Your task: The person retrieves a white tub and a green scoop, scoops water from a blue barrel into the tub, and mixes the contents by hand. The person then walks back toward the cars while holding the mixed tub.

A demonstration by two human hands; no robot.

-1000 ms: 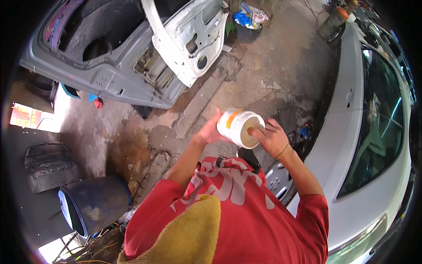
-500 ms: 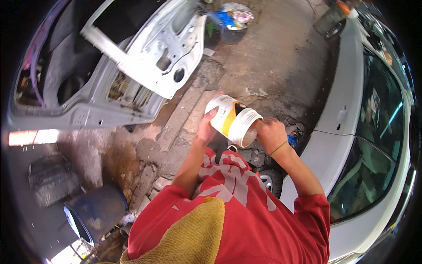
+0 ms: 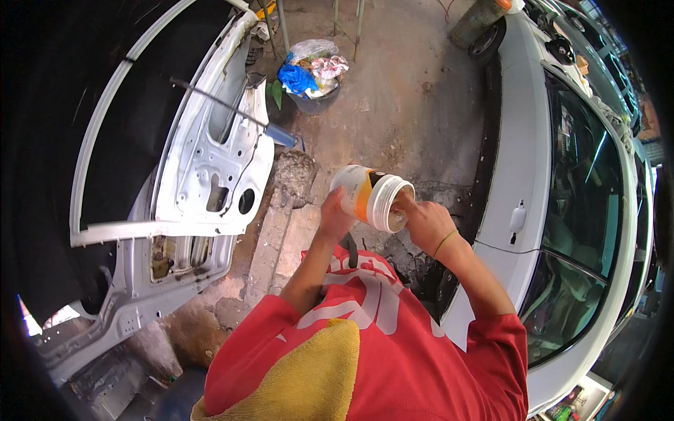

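Note:
A white plastic jar (image 3: 359,191) with a yellow-orange and black label is tilted on its side, its wide threaded mouth toward the right. My left hand (image 3: 337,216) grips it round the base end. At the mouth, my right hand (image 3: 430,228) is curled, with its fingertips reaching inside the rim. Whatever those fingers hold, if anything, is hidden by the hand and the jar. Some pale brownish stuff shows within the opening. A yellow-green band circles my right wrist. A mustard-coloured towel (image 3: 302,375) hangs over my red shirt.
To the right stands a white car (image 3: 505,189) with its side doors closed. A stripped, light-coloured car door (image 3: 210,165) stands on the left. Ahead, a dark bucket (image 3: 316,104) is heaped with rags and plastic. Broken paving (image 3: 288,231) lies below, and a gas cylinder (image 3: 477,22) stands far right.
My view has shifted, bringing the bucket and stripped door lower and leftward in the picture. The jar's mouth has turned up slightly; my right fingers stay at its opening.

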